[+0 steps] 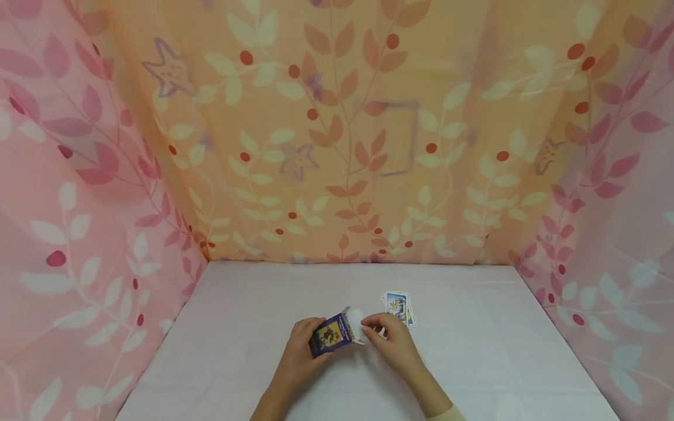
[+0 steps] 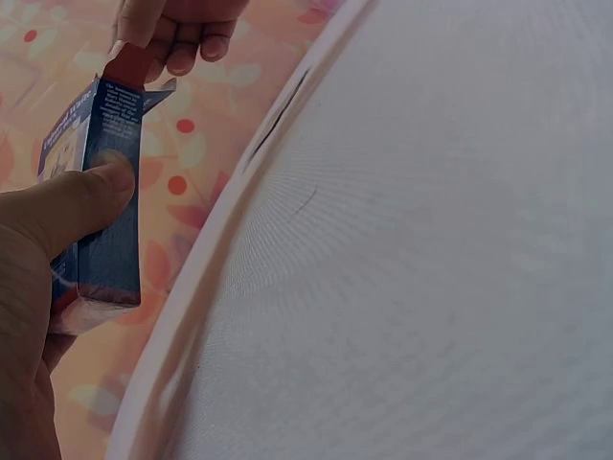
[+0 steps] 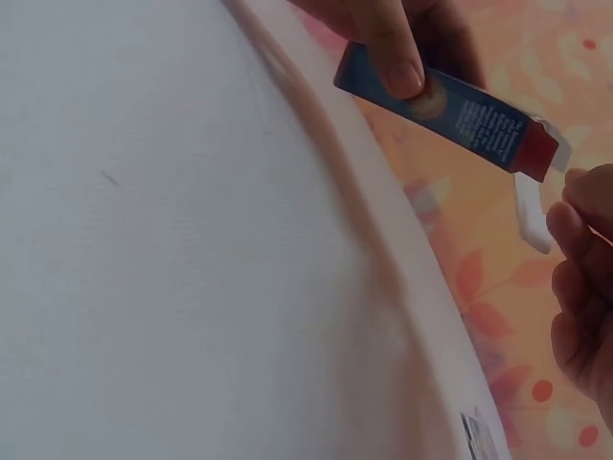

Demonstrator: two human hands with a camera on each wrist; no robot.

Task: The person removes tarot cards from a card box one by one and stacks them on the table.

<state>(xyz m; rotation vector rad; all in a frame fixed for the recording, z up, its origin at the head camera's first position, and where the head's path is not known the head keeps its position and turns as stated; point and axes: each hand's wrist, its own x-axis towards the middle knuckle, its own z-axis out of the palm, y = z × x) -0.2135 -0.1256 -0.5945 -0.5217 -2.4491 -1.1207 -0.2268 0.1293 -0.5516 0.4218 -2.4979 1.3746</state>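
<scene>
My left hand (image 1: 300, 351) grips a small dark-blue card box (image 1: 330, 335) with a yellow picture on its front. The thumb lies along the box's narrow printed side (image 2: 113, 220), seen in the left wrist view. At the box's right end the top stands open, with white-lined flaps (image 1: 355, 318) spread outward. My right hand (image 1: 392, 345) pinches at the lid flap with thumb and forefinger, the other fingers curled. In the right wrist view a white side flap (image 3: 530, 216) hangs from the red-edged opening. The inside of the box is hidden.
A loose stack of picture cards (image 1: 397, 304) lies on the white-covered table (image 1: 237, 316) just beyond my right hand, which partly covers it. A patterned orange curtain (image 1: 337, 146) closes off the back, and pink curtains (image 1: 79, 204) stand on both sides.
</scene>
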